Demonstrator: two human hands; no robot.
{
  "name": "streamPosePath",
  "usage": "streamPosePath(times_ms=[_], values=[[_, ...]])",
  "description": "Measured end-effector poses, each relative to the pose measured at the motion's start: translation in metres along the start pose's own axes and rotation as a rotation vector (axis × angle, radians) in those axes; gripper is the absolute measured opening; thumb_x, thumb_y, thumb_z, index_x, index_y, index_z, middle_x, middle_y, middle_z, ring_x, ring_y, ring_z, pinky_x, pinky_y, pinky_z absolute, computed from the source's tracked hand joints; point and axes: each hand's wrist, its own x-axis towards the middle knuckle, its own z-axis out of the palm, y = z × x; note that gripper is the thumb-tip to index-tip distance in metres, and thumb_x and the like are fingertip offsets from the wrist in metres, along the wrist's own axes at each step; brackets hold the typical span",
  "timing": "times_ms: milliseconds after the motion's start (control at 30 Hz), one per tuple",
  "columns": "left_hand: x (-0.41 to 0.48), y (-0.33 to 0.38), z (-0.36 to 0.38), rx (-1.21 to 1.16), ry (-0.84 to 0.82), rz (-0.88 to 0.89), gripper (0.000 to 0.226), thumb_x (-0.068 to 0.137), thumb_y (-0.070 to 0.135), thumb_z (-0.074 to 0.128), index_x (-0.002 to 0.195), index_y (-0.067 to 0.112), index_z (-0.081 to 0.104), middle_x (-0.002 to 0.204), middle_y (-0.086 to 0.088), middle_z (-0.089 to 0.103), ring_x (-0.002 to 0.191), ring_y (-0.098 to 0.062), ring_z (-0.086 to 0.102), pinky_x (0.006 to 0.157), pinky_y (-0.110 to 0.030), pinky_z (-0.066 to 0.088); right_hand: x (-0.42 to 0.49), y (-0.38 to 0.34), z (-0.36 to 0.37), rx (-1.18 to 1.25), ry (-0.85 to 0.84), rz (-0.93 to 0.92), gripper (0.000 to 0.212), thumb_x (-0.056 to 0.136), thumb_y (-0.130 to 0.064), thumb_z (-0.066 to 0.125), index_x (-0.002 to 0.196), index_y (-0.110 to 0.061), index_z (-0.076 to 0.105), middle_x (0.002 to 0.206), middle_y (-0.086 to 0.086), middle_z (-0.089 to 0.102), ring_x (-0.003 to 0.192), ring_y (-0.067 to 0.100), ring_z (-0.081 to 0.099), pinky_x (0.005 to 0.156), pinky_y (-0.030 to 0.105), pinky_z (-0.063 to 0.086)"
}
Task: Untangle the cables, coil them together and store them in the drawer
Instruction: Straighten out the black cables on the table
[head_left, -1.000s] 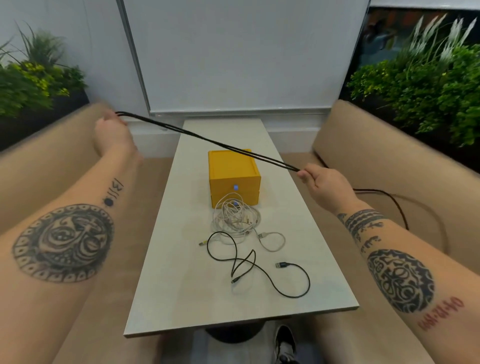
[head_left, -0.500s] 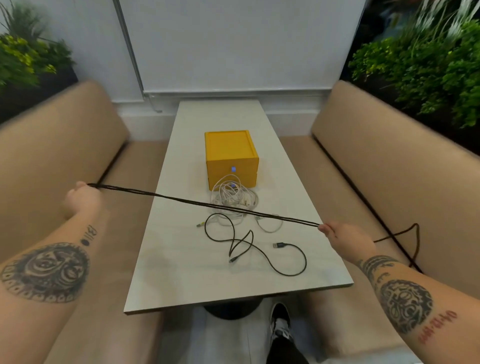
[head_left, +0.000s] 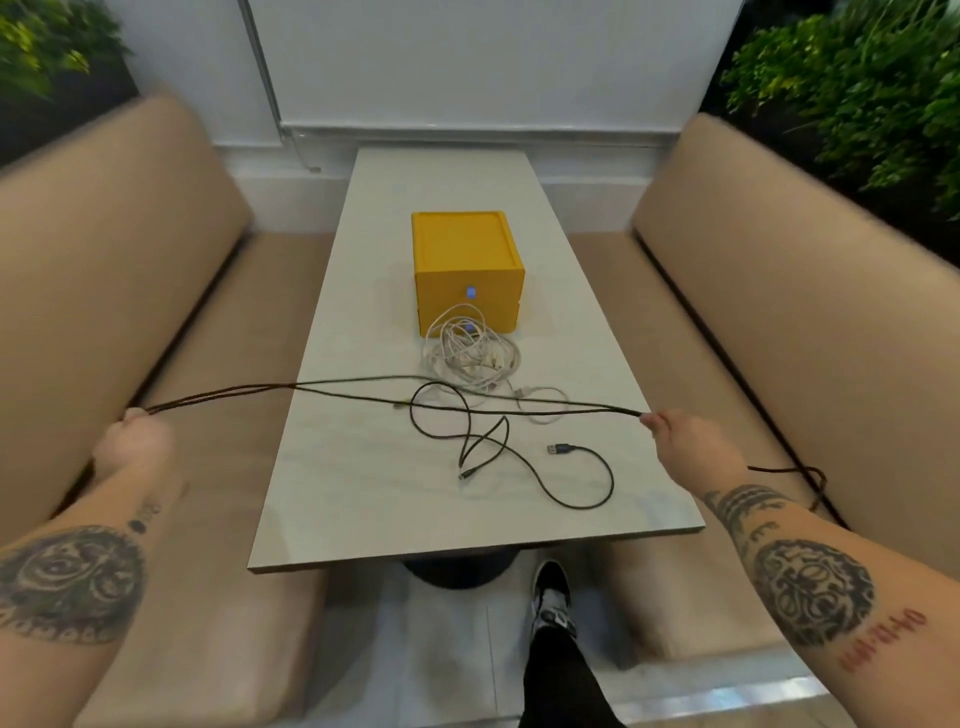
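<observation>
A long black cable (head_left: 363, 397), doubled into strands, stretches across the table between both hands. My left hand (head_left: 132, 441) grips its folded end over the left bench. My right hand (head_left: 691, 444) pinches the strands at the table's right edge, and the rest trails onto the right bench (head_left: 789, 473). A shorter black USB cable (head_left: 519, 462) lies loose on the table (head_left: 363, 493). A tangle of white cables (head_left: 470, 358) sits in front of the yellow drawer box (head_left: 465, 265), whose drawers are closed.
Tan padded benches (head_left: 156, 260) flank the narrow table on both sides. Green plants (head_left: 857, 88) stand behind the right bench and at the far left. My shoe (head_left: 553, 597) shows on the floor under the table's near edge.
Both hands have lowered the stretched black cable from above the yellow box down to just over the table, and the strands have slackened and spread a little.
</observation>
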Motion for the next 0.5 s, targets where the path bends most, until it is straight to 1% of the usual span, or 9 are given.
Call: streamPosePath(times_ms=[33, 100, 167, 233, 267, 300, 367, 433, 500], values=[[-0.011, 0.0, -0.004, -0.081, -0.009, -0.08, 0.031, 0.103, 0.002, 0.037, 0.128, -0.013, 0.049, 0.129, -0.039, 0.052, 0.123, -0.052, 0.05, 0.101, -0.056, 0.041, 0.003, -0.007, -0.001, 0.017, 0.011, 0.002, 0.043, 0.108, -0.041, 0.033, 0.116, -0.013, 0.065, 0.101, 0.014, 0.069, 0.093, 0.035, 0.062, 0.077, 0.037, 0.047], [-0.062, 0.008, -0.007, -0.165, -0.083, -0.067, 0.038, 0.108, 0.011, 0.032, 0.136, -0.012, 0.045, 0.139, -0.035, 0.048, 0.131, -0.045, 0.047, 0.104, -0.046, 0.039, 0.007, -0.019, -0.005, 0.047, 0.03, -0.002, 0.044, 0.108, -0.039, 0.033, 0.119, -0.011, 0.064, 0.109, 0.018, 0.069, 0.1, 0.039, 0.061, 0.081, 0.039, 0.047], [-0.1, 0.026, 0.002, -0.17, -0.205, 0.007, 0.043, 0.106, 0.018, 0.045, 0.143, -0.003, 0.04, 0.146, -0.018, 0.047, 0.132, -0.03, 0.049, 0.097, -0.034, 0.046, 0.009, -0.034, -0.005, 0.117, 0.068, 0.002, 0.043, 0.107, -0.043, 0.035, 0.112, -0.012, 0.064, 0.105, 0.017, 0.068, 0.1, 0.04, 0.061, 0.078, 0.038, 0.045], [-0.135, 0.045, 0.014, -0.4, -0.288, -0.099, 0.037, 0.099, 0.023, 0.054, 0.133, 0.01, 0.052, 0.125, -0.009, 0.056, 0.102, -0.019, 0.06, 0.073, -0.031, 0.051, 0.008, -0.057, -0.002, 0.162, 0.107, -0.043, 0.039, 0.106, -0.044, 0.038, 0.094, -0.013, 0.058, 0.09, 0.014, 0.065, 0.092, 0.04, 0.06, 0.071, 0.036, 0.041], [-0.151, 0.05, 0.018, -0.594, -0.307, -0.142, 0.022, 0.098, 0.024, 0.05, 0.116, 0.014, 0.059, 0.102, -0.008, 0.058, 0.077, -0.017, 0.056, 0.059, -0.029, 0.044, 0.006, -0.07, -0.002, 0.17, 0.113, -0.084, 0.037, 0.105, -0.044, 0.039, 0.088, -0.015, 0.053, 0.085, 0.013, 0.063, 0.088, 0.04, 0.06, 0.069, 0.037, 0.042], [-0.163, 0.059, 0.023, -0.633, -0.344, -0.133, 0.015, 0.099, 0.025, 0.046, 0.097, 0.018, 0.059, 0.081, -0.007, 0.053, 0.061, -0.017, 0.047, 0.052, -0.027, 0.034, 0.004, -0.085, -0.003, 0.174, 0.119, -0.132, 0.035, 0.105, -0.044, 0.039, 0.085, -0.017, 0.05, 0.083, 0.013, 0.063, 0.085, 0.039, 0.059, 0.068, 0.038, 0.044], [-0.187, 0.08, 0.022, -0.655, -0.445, -0.034, 0.021, 0.1, 0.024, 0.043, 0.081, 0.02, 0.051, 0.066, -0.003, 0.047, 0.056, -0.017, 0.047, 0.053, -0.029, 0.029, 0.001, -0.115, -0.01, 0.163, 0.135, -0.228, 0.035, 0.105, -0.045, 0.04, 0.086, -0.017, 0.05, 0.081, 0.014, 0.064, 0.081, 0.039, 0.059, 0.067, 0.041, 0.047], [-0.197, 0.093, 0.019, -0.589, -0.526, 0.107, 0.019, 0.098, 0.021, 0.042, 0.083, 0.02, 0.053, 0.071, -0.004, 0.054, 0.064, -0.016, 0.056, 0.057, -0.03, 0.032, 0.0, -0.142, -0.022, 0.139, 0.163, -0.336, 0.035, 0.105, -0.045, 0.041, 0.087, -0.017, 0.051, 0.079, 0.014, 0.065, 0.078, 0.038, 0.059, 0.063, 0.039, 0.044], [-0.189, 0.098, 0.011, -0.625, -0.493, 0.092, 0.018, 0.098, 0.019, 0.041, 0.088, 0.02, 0.055, 0.08, -0.005, 0.057, 0.066, -0.018, 0.058, 0.056, -0.029, 0.033, 0.001, -0.166, -0.04, 0.121, 0.202, -0.444, 0.033, 0.104, -0.046, 0.042, 0.086, -0.02, 0.051, 0.077, 0.013, 0.065, 0.075, 0.038, 0.059, 0.059, 0.037, 0.038]])
